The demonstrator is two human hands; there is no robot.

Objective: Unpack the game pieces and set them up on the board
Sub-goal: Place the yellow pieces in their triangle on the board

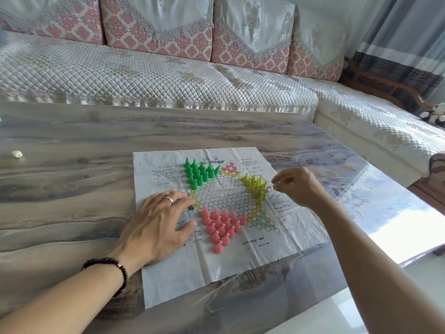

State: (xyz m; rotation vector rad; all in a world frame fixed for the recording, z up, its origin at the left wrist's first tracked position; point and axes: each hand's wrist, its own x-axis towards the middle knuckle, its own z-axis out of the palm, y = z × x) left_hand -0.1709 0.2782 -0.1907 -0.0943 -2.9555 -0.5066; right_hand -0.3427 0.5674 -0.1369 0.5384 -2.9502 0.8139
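A creased paper game board [240, 247] lies flat on the table. Green cone pieces [199, 173] stand in its upper left star point. Yellow-green pieces [256, 189] fill the right point and pink pieces [220, 225] the lower one. My left hand [159, 225] rests flat on the board's left side, fingers straight, fingertips beside the pink group. My right hand [295, 186] hovers just right of the yellow-green pieces. Its thumb and forefinger pinch something small and pale that I cannot make out.
The board lies on a marbled grey table [72, 189] whose right edge runs diagonally close to my right arm. A small white object [17, 154] lies at the table's far left. A quilted sofa [144, 75] stands behind it, with a panda toy [433, 114] at right.
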